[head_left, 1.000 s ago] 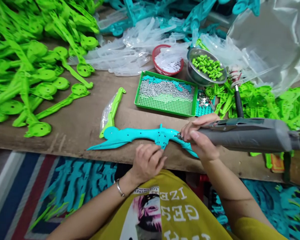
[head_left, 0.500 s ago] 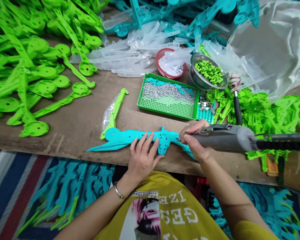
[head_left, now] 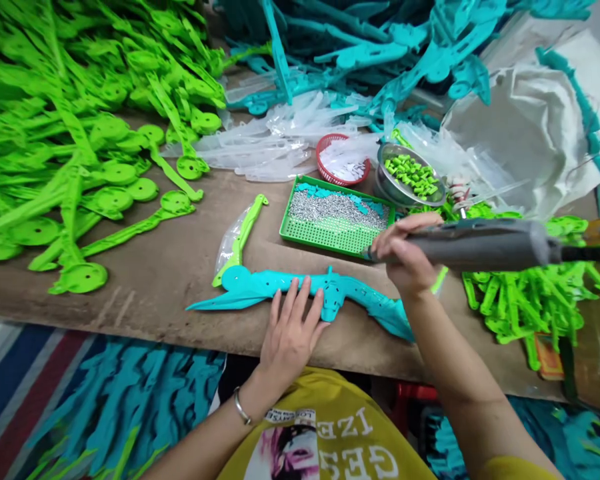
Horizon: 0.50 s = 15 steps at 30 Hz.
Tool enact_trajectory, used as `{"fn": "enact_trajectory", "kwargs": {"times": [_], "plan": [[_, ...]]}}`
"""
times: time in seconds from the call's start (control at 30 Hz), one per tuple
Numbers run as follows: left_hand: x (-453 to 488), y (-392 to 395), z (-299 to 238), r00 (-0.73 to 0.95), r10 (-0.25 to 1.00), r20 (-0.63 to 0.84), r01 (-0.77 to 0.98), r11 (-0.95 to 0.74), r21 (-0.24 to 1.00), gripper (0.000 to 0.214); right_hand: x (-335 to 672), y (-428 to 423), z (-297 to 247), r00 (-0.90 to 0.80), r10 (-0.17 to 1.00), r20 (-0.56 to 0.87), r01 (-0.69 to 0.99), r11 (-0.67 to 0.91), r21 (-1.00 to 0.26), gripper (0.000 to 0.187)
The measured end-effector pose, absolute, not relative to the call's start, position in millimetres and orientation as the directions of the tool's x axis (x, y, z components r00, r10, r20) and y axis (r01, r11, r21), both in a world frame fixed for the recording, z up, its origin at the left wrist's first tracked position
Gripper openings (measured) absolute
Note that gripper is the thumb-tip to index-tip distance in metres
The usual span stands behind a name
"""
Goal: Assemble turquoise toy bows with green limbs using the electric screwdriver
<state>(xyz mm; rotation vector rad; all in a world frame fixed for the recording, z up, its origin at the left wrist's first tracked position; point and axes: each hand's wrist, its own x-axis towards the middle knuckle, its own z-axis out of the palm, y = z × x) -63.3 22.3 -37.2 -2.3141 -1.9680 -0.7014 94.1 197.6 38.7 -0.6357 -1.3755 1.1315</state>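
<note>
Driver (head_left: 480, 245) lifted away; right grip (head_left: 411, 257) wraps it, left hand (head_left: 293, 330) spread flat on teal piece (head_left: 367, 297) near table edge (head_left: 145, 331)

Lifted driver (head_left: 480, 245) off teal frame (head_left: 332, 298) with right hand (head_left: 409, 255), up by the tray's (head_left: 325, 243) near right corner. Uncurled left hand (head_left: 291, 330) at the table's (head_left: 145, 280) near edge, stretching onto teal frame.

Turquoise piece (head_left: 333, 293), 6 o'clock, looks smooth plastic, lightly glossy. Power tool (head_left: 485, 245), 3 o'clock: casing matt. Bowl (head_left: 386, 185), 2 o'clock: shiny metal. Tabletop (head_left: 155, 280): dull, scuffed.
</note>
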Motion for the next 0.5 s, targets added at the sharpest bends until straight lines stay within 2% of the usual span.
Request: {"fn": "enact_trajectory", "kwargs": {"times": [0.1,0.33,0.5], "plan": [[-62.6,23.0,-37.7,0.083,0.933,0.351,0.945,-0.185,0.268,0.056,77.3,225.4,27.1,-0.032,0.89,0.456,-0.172,0.444,-0.879,0.023],[-63.0,22.4,-38.1,0.077,0.933,0.351,0.949,-0.176,0.26,0.059,65.0,254.0,-3.7,-0.003,0.896,0.444,-0.089,0.442,-0.892,0.028],[-62.5,22.4,-38.3,0.069,0.935,0.347,0.947,-0.171,0.271,0.058,63.1,256.1,-5.1,-0.024,0.914,0.406,-0.136,0.399,-0.907,0.03]]}}
